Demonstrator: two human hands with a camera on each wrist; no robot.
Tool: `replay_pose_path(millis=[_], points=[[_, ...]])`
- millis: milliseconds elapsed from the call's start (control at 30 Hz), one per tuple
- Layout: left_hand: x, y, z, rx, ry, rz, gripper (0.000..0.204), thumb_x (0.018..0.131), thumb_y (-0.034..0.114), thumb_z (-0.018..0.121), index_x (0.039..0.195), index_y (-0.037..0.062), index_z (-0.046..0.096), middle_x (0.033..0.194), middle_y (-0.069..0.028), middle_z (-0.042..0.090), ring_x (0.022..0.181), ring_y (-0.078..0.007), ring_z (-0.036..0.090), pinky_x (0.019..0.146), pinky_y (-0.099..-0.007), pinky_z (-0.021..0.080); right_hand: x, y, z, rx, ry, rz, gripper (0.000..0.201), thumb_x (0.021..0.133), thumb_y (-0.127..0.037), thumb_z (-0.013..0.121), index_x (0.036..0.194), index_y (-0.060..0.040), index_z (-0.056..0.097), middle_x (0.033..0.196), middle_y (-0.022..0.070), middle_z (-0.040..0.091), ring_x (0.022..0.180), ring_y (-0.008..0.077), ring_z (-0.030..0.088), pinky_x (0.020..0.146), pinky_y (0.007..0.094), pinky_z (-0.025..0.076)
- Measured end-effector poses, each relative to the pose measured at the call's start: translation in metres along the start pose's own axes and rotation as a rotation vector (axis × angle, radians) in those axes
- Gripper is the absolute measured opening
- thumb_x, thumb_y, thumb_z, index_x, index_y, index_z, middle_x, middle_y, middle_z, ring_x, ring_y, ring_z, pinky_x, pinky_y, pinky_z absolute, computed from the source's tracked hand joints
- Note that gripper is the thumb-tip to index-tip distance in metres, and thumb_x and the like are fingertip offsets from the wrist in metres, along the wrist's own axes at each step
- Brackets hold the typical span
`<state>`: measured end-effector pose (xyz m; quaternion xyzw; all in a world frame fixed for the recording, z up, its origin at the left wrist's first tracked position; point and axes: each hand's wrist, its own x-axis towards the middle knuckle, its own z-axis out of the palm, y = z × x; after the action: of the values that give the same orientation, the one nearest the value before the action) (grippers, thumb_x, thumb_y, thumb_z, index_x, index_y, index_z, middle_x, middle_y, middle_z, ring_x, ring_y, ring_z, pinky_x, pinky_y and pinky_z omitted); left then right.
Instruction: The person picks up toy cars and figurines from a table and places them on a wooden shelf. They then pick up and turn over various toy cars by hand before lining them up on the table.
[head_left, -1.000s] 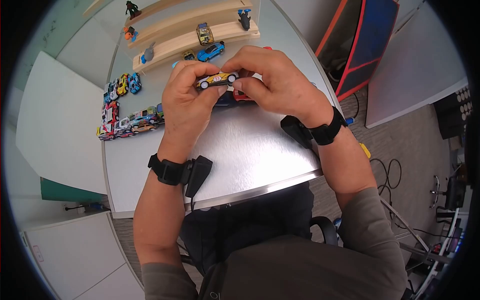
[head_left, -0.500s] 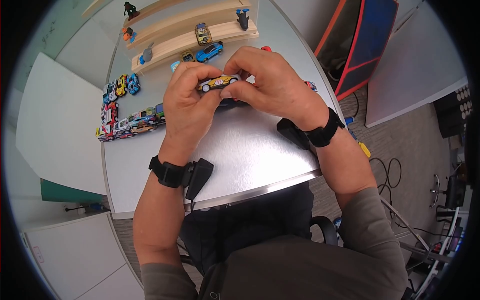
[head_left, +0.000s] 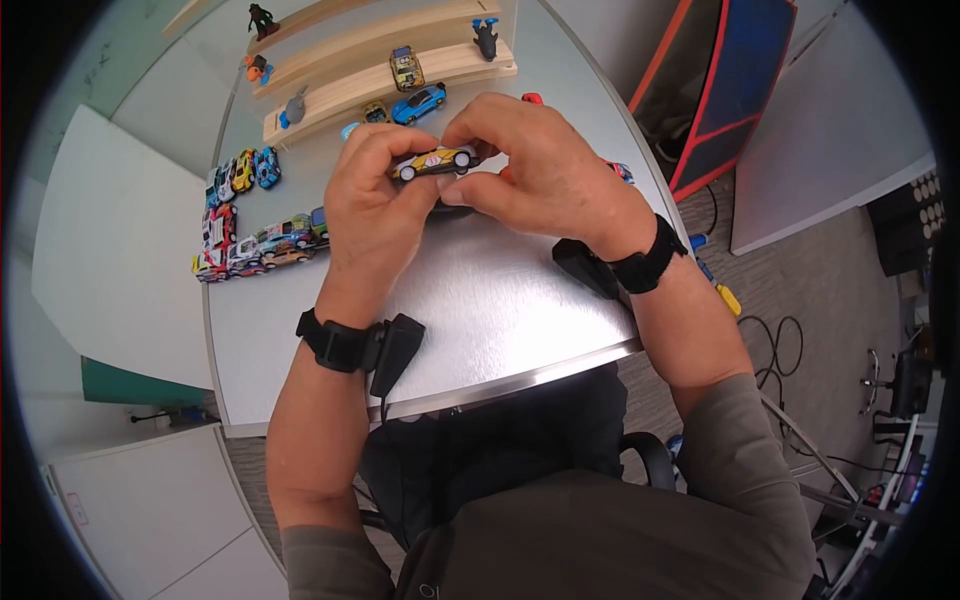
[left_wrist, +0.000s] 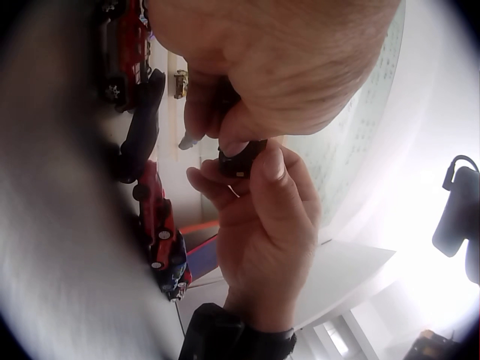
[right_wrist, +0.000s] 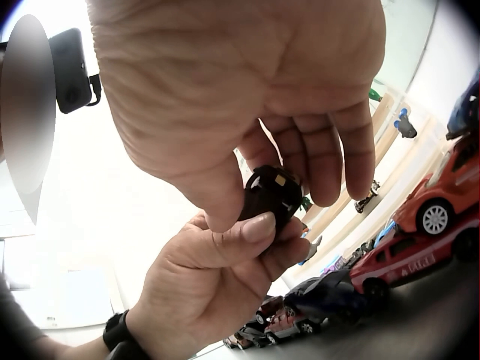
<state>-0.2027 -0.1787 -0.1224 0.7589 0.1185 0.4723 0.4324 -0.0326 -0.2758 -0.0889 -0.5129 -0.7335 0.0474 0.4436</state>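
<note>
A small yellow and white toy car point(head_left: 433, 163) is held above the table between both hands. The left hand point(head_left: 375, 215) pinches its left end between thumb and fingers. At the other end, the right hand point(head_left: 550, 170) has its fingers and thumb curled round the car. In the right wrist view the car's dark underside point(right_wrist: 271, 196) faces the camera, with the left hand's thumb across it. The left wrist view shows the dark car point(left_wrist: 241, 161) mostly covered by fingers of both hands.
Rows of toy cars point(head_left: 285, 235) stand on the left of the table point(head_left: 480, 320). Behind the hands are a blue car point(head_left: 420, 103) and wooden tiered shelves point(head_left: 350, 90) with small figures. Red cars point(right_wrist: 405, 259) stand close by the right hand.
Both hands have shifted slightly, and the held car has tilted back and forth between the fingers. Its side faces the head camera more squarely than half a second ago.
</note>
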Motion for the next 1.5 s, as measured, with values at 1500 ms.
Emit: replay_pose_path(millis=[1500], points=[[-0.002, -0.005, 0.0, -0.069, 0.014, -0.068, 0.028, 0.077, -0.012, 0.07, 0.103, -0.0002, 0.067, 0.105, -0.0054, 0.058, 0.094, -0.0134, 0.058, 0.079, -0.0257, 0.05, -0.002, 0.002, 0.003, -0.014, 0.01, -0.009, 0.023, 0.086, 0.0, 0.07, 0.108, 0.0001, 0.064, 0.089, 0.0118, 0.064, 0.07, 0.0201, 0.066, 0.064, 0.0325, 0.052]])
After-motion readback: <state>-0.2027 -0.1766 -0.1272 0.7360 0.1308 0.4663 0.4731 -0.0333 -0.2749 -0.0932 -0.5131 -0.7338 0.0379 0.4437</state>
